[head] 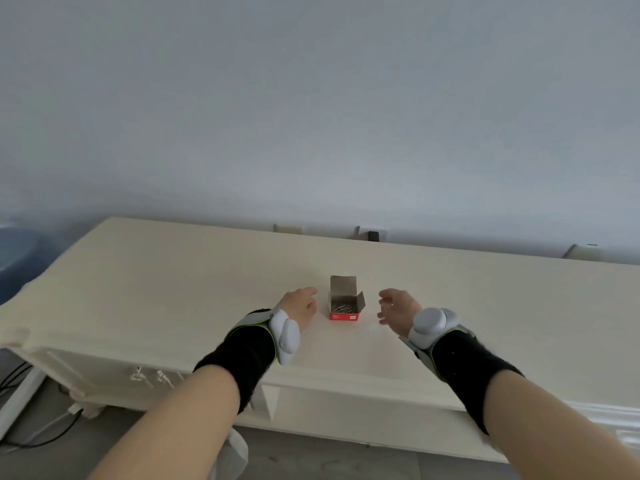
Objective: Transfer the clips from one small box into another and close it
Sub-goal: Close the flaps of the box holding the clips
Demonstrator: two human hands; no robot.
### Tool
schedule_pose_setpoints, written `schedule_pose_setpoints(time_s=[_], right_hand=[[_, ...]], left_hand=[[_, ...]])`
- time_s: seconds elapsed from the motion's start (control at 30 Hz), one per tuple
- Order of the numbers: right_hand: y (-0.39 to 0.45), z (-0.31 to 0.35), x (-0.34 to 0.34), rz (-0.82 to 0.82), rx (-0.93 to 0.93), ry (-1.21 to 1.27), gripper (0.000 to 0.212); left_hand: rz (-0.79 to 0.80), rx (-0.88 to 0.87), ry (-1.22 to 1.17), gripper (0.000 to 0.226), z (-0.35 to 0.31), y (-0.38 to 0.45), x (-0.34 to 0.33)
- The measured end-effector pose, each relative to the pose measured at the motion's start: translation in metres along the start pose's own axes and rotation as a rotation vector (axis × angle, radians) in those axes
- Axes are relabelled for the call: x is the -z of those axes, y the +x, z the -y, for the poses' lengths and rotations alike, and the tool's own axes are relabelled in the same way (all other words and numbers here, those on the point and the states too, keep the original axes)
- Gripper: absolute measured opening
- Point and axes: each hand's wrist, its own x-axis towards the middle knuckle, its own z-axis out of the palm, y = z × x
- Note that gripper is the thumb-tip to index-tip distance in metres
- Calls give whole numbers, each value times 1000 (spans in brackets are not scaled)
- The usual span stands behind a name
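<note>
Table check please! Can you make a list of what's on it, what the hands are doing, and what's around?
Surface: cream table, mostly bare.
Job's things: one red box, lid flaps up, clips inside; second box not seen.
Clutter: nothing seen.
Grippers: left hand and right hand open, either side of the box, not touching it; grey wrist devices over black bands.
Cables: black cables on the floor, lower left.
Surroundings: plain wall; wall outlets behind the table.

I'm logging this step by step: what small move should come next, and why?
Probably bring both hands in and fold down the box's raised lid flap. The red box stands open with clips inside, and the left hand and right hand hover empty either side. No second box is in view.
</note>
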Motion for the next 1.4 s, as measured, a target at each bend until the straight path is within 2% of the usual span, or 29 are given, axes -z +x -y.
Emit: schedule_pose_setpoints(time_s=[0.1,0.17,0.23,0.4,0.5,0.6,0.8,1.0,1.1,1.2,1.4], right_hand=[[5,-1,-11,51,-34,210,44],[7,1,-18,20,-38,250,45],[5,3,-23,19,-3,229,48],[-2,7,-35,-35,49,228,40],[-7,7,-40,-56,63,205,30],[-14,7,-46,-25,83,195,20],[-19,7,-62,10,85,178,29],[-19,7,-71,19,130,123,24],[-19,7,-70,22,155,127,24],[-21,9,-67,17,185,172,23],[-24,13,-67,6,225,171,23]], left_hand=[[34,16,-156,32,3,5,-8],[57,10,-244,46,7,6,-13],[56,0,-248,49,9,6,-15],[66,-39,-287,41,7,0,-14],[28,2,-274,42,10,-5,-12],[-4,39,-338,33,19,-14,-11],[37,44,-392,30,35,-22,-12],[-4,11,-263,29,42,-19,-14],[-48,8,-272,32,43,-18,-13],[-66,-73,-260,39,41,-17,-10],[-96,-138,-250,23,37,-17,-5]])
